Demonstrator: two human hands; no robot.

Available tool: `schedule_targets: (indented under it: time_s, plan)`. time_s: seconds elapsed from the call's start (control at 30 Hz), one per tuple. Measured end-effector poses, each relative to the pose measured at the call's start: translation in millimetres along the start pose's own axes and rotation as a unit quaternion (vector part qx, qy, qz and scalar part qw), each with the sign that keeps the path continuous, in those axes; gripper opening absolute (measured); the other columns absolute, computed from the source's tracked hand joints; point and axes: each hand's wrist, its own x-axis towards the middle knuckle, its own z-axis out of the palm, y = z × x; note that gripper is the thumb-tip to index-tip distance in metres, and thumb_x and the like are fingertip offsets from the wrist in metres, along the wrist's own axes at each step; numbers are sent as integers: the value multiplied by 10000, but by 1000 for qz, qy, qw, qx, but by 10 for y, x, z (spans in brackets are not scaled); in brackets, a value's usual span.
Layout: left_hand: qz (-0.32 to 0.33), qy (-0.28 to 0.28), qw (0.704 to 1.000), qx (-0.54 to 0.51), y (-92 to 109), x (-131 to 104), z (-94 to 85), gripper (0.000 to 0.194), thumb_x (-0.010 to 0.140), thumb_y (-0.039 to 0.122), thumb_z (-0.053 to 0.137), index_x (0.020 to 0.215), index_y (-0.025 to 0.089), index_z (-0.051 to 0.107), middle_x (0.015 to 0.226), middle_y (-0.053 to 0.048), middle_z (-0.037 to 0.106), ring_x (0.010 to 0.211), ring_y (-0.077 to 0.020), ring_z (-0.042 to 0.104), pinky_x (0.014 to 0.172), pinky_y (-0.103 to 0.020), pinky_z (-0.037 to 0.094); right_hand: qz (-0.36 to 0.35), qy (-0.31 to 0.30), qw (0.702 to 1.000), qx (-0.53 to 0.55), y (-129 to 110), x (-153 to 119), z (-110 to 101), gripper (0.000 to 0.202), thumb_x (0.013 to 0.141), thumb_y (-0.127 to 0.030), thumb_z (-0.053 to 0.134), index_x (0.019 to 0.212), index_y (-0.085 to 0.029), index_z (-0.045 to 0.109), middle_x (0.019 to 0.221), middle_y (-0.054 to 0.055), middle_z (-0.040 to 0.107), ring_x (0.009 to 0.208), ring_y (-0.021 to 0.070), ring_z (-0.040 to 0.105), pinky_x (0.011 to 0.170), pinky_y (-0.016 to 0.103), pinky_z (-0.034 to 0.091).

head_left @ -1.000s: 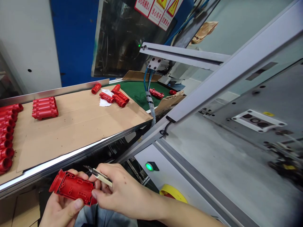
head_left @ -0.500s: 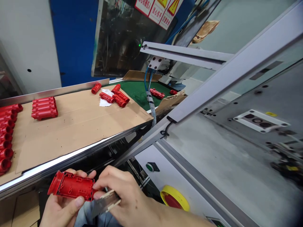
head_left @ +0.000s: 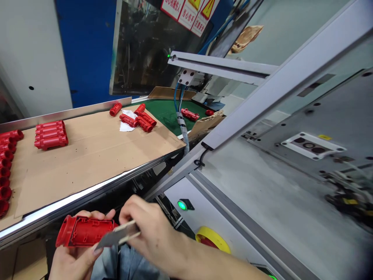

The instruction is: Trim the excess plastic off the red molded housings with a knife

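Red plastic part [head_left: 83, 232] sits clamped in the left hand [head_left: 71, 258] as the right hand [head_left: 151, 233] pinches a blade [head_left: 118, 237]; light, edge-hugging strokes away from fingers would serve best.

Cardboard-covered workbench [head_left: 96, 155] with steel edge, blue wall panel [head_left: 87, 50] behind, white wall [head_left: 29, 54] at left, dark machine window [head_left: 140, 46] with warning signs [head_left: 190, 11], green conveyor belt [head_left: 167, 111], grey machine housing [head_left: 262, 194], lit green button [head_left: 182, 205].
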Motion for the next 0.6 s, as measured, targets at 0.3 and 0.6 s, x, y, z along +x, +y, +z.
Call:
schedule_targets:
  time_s: [0.3, 0.6]
  plan:
    - [28, 6, 999, -25, 31, -53, 144, 391, 362, 246, 871, 688, 259, 655, 680, 53, 660, 605, -93, 608, 535, -50, 452, -62, -2, 998, 12, -68, -46, -24, 201, 836, -163, 463, 837, -58, 633, 774, 84, 571, 677, 117, 551, 626, 191, 467]
    - [-9, -40, 998, -42, -42, 24, 1, 389, 380, 171, 865, 701, 253, 661, 730, 30, 676, 648, -137, 635, 592, -123, 505, -173, 49, 965, -193, -7, -68, 222, 329, 817, -76, 276, 650, -100, 559, 563, 58, 509, 473, 143, 456, 398, 244, 383]
